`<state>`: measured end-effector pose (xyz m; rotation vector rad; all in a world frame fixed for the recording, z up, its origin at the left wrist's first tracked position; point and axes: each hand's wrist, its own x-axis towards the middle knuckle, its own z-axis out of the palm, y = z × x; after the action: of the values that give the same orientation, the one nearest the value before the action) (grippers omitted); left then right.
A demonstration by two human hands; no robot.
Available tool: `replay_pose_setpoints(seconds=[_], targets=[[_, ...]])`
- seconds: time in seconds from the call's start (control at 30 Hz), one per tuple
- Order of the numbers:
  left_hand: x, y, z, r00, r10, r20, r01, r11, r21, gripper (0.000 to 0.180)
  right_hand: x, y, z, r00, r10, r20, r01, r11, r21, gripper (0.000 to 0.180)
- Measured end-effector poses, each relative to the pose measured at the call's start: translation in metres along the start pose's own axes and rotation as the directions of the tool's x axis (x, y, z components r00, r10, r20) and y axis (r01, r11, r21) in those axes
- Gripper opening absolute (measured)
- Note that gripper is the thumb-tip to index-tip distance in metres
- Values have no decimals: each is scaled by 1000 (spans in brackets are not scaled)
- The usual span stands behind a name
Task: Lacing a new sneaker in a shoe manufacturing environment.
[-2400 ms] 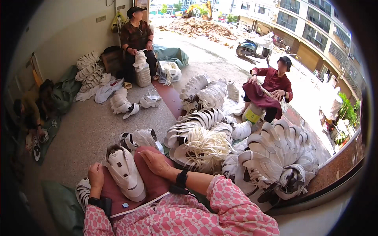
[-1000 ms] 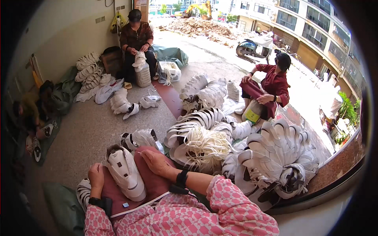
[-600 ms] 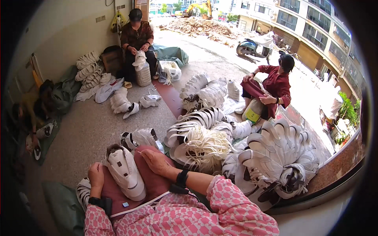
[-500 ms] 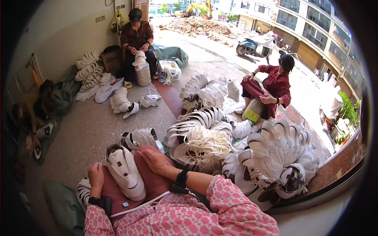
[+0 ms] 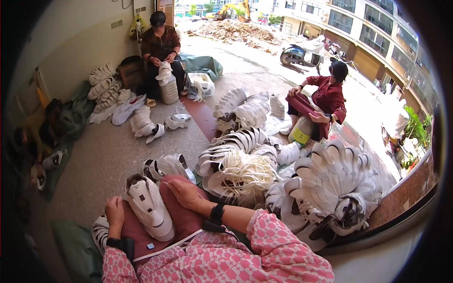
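A white shoe upper point(image 5: 150, 206) lies on a dark red cloth point(image 5: 179, 221) across my lap. My left hand point(image 5: 114, 213) rests on the cloth at its left side, fingers curled, just beside the upper. My right hand point(image 5: 187, 194) lies flat on the cloth to the right of the upper, fingers spread and touching its edge. Both wrists wear black bands. A bundle of white laces point(image 5: 245, 172) lies just beyond my right hand.
Stacked bundles of white shoe uppers point(image 5: 330, 184) fill the floor at right and centre point(image 5: 236, 141). One person point(image 5: 325, 101) sits at right with a red cloth; another point(image 5: 160, 52) sits at the back against the wall with more stacks point(image 5: 106, 89). A scooter point(image 5: 299, 52) stands outside.
My hands and the upper have stayed put. The person at right has bent forward and shifted the red cloth on the lap.
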<state>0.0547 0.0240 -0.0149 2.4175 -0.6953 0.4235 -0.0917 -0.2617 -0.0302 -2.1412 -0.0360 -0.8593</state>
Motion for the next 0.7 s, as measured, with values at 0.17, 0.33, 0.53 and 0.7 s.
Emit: replay_pose_setpoints(seconds=[0.17,0.33,0.53,0.7], targets=[[1,-4,2,1000,22,-2,-22,999,-39,20,-1,1,2,1000,5,10,-4,1000,-12,15],[2,-9,5,999,-24,30,25,999,-44,18,-1,3,4,999,-20,-44,21,1000,13,16],[3,-12,5,999,-12,34,13,1000,-7,18,-1,5,7,998,46,-31,-47,999,-22,18],[2,-16,8,998,-60,37,61,997,-38,19,-1,7,10,996,46,-73,-46,999,1,18]])
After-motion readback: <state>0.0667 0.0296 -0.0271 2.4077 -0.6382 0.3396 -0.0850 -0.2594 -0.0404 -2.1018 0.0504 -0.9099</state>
